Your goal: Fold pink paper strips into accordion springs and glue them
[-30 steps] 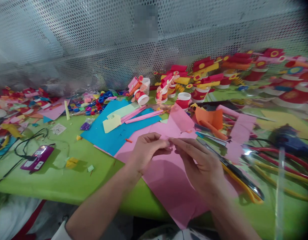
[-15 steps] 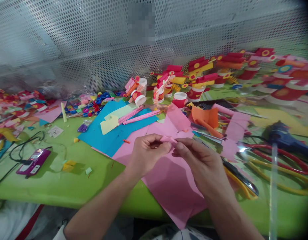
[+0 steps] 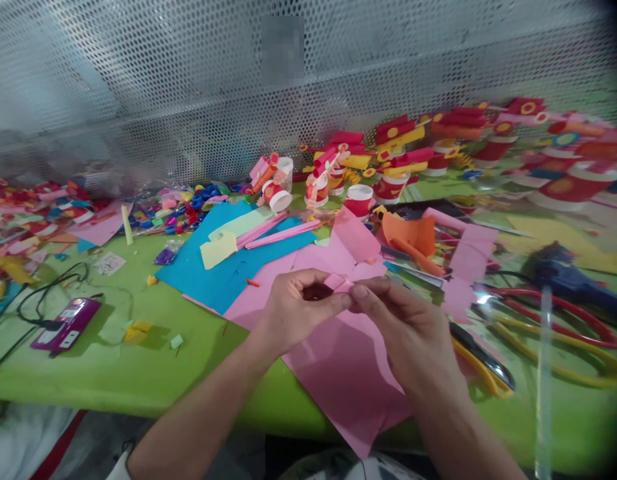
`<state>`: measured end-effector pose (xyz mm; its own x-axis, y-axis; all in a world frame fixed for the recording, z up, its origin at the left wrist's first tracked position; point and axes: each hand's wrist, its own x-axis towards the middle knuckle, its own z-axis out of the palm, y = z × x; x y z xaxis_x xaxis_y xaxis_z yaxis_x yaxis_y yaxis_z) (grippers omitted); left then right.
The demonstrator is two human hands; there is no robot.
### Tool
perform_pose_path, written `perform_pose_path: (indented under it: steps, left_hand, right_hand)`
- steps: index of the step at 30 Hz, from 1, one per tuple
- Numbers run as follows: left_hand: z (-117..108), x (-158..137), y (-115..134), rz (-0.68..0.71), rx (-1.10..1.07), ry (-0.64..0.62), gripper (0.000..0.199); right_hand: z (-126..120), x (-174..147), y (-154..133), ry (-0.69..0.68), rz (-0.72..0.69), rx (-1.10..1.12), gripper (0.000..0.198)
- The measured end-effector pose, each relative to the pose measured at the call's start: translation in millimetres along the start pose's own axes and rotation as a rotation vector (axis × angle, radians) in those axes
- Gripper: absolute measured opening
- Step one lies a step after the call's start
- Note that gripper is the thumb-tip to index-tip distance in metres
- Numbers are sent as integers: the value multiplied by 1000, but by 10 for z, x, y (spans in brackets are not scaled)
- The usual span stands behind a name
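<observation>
Between my two hands is a small folded piece of pink paper (image 3: 338, 283). My left hand (image 3: 298, 308) pinches its left and lower part with thumb and fingers. The thumb and fingertips of my right hand (image 3: 398, 319) close on its right end. Both hands hover over a large pink paper sheet (image 3: 338, 360), which overlaps a blue sheet (image 3: 198, 267). Pink paper strips (image 3: 288, 233) and a pale yellow paper piece (image 3: 218, 251) lie on the blue sheet. My fingers hide part of the folded paper.
To the right lie yellow-handled scissors (image 3: 481, 360), red and yellow handle loops (image 3: 568, 320) and a blue glue gun (image 3: 563, 273) with a glue stick. A purple power strip (image 3: 67, 325) with cables sits left. Decorated paper cups (image 3: 359, 200) line the back by a perforated metal panel (image 3: 198, 100).
My left thumb has slid slightly right along the pink paper, and more of the paper's folded top shows. Both hands otherwise stay in nearly the same place.
</observation>
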<state>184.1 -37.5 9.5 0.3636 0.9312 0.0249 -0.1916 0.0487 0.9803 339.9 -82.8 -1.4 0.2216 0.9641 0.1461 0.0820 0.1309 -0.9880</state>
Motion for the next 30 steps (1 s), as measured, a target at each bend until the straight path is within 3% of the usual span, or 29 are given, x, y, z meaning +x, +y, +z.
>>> perform_pose_path:
  steps: [6, 14, 23, 27, 30]
  left_hand:
    - [-4, 5, -2, -92, -54, 55, 36]
    - [1, -10, -37, -1, 30, 56, 34]
    - [45, -23, -50, 49, 19, 3, 35]
    - [64, -33, 26, -26, 17, 46, 44]
    - [66, -42, 82, -71, -4, 79, 36]
  right_hand:
    - [0, 14, 48, -25, 56, 24, 19]
    - [29, 38, 52, -43, 93, 92, 23]
    - [79, 48, 26, -1, 244, 500, 13]
    - [94, 63, 19, 44, 289, 591, 15]
    - [105, 59, 15, 46, 282, 609, 15]
